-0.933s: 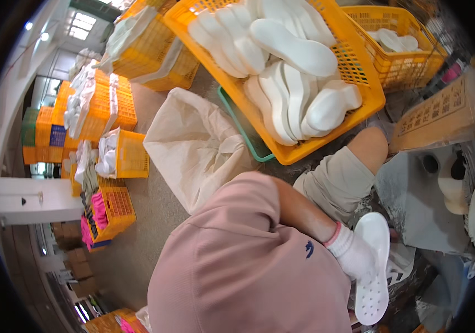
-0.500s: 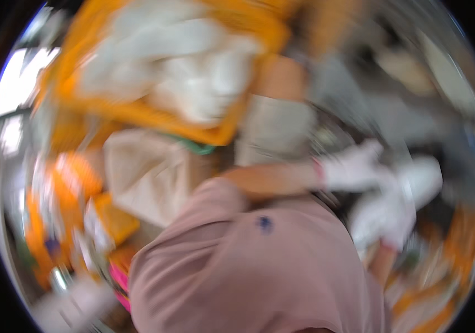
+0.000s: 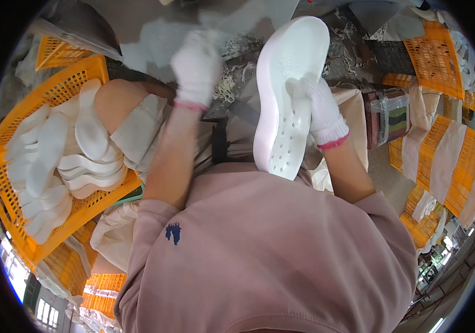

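Note:
My right hand (image 3: 322, 114), in a white knit glove with a pink cuff, grips a white shoe sole (image 3: 284, 102) by its right edge. The sole stands upright in front of my chest, its hollow inner side showing, with small round holes in the lower part. My left hand (image 3: 197, 69), gloved the same way, is raised to the left of the sole and apart from it. Motion smears its fingers, so whether it holds anything is unclear. A yellow plastic crate (image 3: 4, 183) full of white soles (image 3: 48, 150) stands at my left, beside my knee.
White trimmings (image 3: 229, 80) lie scattered beyond my hands, near a grey sheet-like surface (image 3: 154, 39). On the right are a cloth-lined bag (image 3: 354, 105), a stacked bundle (image 3: 387, 116) and several yellow crates (image 3: 437, 58), some with pale cloth strips.
The view has swung, so the sole-filled crate now appears at the left. My hands, earlier close together around a white object at the right, are now apart, the right one raising the sole.

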`<action>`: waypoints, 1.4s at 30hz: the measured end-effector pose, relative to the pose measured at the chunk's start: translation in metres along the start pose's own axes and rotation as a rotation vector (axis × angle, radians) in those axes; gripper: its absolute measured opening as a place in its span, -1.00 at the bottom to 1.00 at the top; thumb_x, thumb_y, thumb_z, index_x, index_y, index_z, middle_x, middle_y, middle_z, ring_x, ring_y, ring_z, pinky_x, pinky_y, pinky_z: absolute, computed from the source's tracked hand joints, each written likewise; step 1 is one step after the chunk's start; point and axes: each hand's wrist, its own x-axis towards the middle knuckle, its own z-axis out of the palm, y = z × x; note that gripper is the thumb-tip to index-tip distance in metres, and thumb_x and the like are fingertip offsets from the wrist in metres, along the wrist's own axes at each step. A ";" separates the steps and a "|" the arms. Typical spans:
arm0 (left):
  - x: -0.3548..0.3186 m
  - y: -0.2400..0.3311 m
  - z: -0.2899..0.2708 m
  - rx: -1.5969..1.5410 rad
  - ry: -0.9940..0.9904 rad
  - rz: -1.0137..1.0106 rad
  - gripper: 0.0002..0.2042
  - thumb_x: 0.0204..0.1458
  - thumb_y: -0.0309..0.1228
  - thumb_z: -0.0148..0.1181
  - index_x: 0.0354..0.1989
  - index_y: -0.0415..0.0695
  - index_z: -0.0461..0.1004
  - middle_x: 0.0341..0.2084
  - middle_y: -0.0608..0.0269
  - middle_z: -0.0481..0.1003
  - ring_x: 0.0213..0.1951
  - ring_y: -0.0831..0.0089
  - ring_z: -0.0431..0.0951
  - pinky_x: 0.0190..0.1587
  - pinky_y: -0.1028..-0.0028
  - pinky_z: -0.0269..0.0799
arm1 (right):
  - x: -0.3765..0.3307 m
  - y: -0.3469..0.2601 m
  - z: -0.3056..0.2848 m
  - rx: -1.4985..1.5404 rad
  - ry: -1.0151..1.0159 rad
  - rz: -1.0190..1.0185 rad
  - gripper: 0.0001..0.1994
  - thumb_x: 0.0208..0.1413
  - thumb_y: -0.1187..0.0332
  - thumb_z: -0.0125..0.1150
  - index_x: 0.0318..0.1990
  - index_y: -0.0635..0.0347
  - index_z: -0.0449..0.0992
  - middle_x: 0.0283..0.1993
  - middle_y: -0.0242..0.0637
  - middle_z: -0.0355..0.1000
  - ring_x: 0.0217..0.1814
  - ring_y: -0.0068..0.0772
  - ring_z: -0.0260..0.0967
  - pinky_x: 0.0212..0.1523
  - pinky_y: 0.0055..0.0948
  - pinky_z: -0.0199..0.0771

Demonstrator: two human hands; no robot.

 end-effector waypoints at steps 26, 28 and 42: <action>0.091 0.093 0.057 -2.172 -0.145 -0.677 -0.67 0.32 -0.42 0.21 0.21 -0.24 0.53 0.01 0.12 0.65 0.05 0.25 0.65 0.17 0.29 0.57 | -0.018 -0.141 0.045 -0.645 0.394 -0.435 -0.52 0.38 0.45 0.15 0.41 0.37 0.33 0.23 0.11 0.46 0.22 0.12 0.47 0.24 -0.11 0.48; 0.127 0.064 0.065 -1.867 -0.270 -0.455 -0.67 0.38 -0.32 0.06 0.16 -0.26 0.52 0.03 0.03 0.63 0.10 0.20 0.64 0.20 0.26 0.58 | 0.020 -0.148 0.049 -0.594 0.384 -0.303 -0.57 0.37 0.38 0.15 0.31 0.41 0.39 -0.03 0.25 0.55 -0.05 0.31 0.56 0.00 0.00 0.57; 0.072 -0.030 -0.052 -1.052 -0.526 -0.389 -0.65 0.21 -0.25 0.44 0.07 -0.18 0.62 -0.25 0.33 0.62 -0.26 0.55 0.56 -0.23 0.48 0.44 | 0.200 -0.138 0.062 -0.727 0.195 -0.504 -0.66 0.27 0.17 0.13 -0.15 0.33 0.63 -0.07 0.22 0.60 0.00 0.35 0.56 0.03 0.06 0.59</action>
